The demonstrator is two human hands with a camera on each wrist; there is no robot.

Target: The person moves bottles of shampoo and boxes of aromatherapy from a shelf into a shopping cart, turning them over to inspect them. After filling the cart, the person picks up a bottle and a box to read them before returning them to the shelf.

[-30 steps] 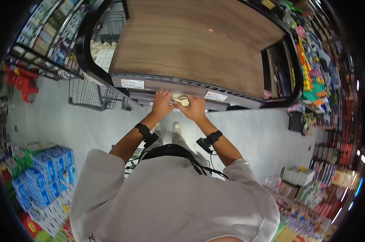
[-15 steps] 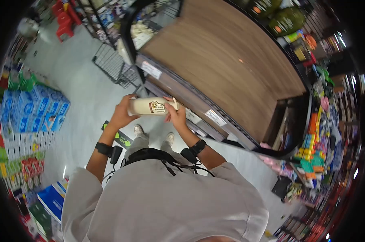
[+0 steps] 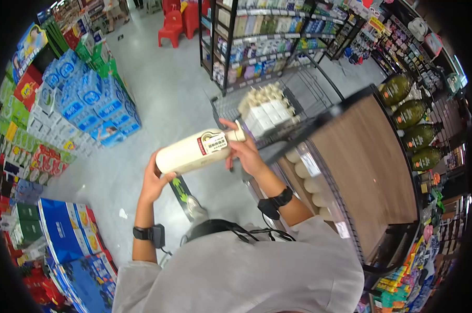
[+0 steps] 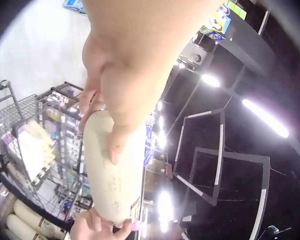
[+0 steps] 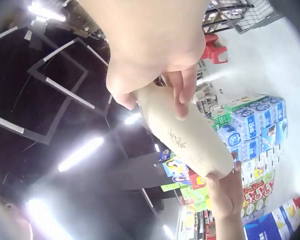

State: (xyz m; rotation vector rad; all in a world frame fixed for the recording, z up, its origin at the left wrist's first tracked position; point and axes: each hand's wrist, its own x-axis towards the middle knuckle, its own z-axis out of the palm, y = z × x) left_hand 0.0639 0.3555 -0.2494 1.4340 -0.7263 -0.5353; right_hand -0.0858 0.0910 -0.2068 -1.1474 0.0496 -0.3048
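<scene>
A cream-coloured pump bottle [image 3: 191, 153] with a red, white and black label lies nearly sideways in front of the body. My left hand [image 3: 153, 180] grips its base end, thumb along the side. At the neck, just below the pump head [image 3: 239, 131], my right hand [image 3: 246, 155] holds the bottle with its fingers curled around the shoulder. From the left wrist, the bottle [image 4: 107, 165] shows small dark print on its back. The right wrist view has thumb and fingers of the right hand [image 5: 155, 60] on either side of the neck end; the pump is hidden there.
A shopping cart [image 3: 220, 112] holding white boxes and pump-topped bottles [image 3: 267, 116] stands ahead. To the right is a wooden shelf [image 3: 361, 151], with cream bottles [image 3: 310, 182] on a level below and large green bottles [image 3: 409, 115] beyond. Blue-wrapped packs [image 3: 92, 99] are stacked at left.
The bottle has come up and away from the shelf edge, and its label turned to face the head camera. My left hand moved to the base. The body has turned left, towards the cart.
</scene>
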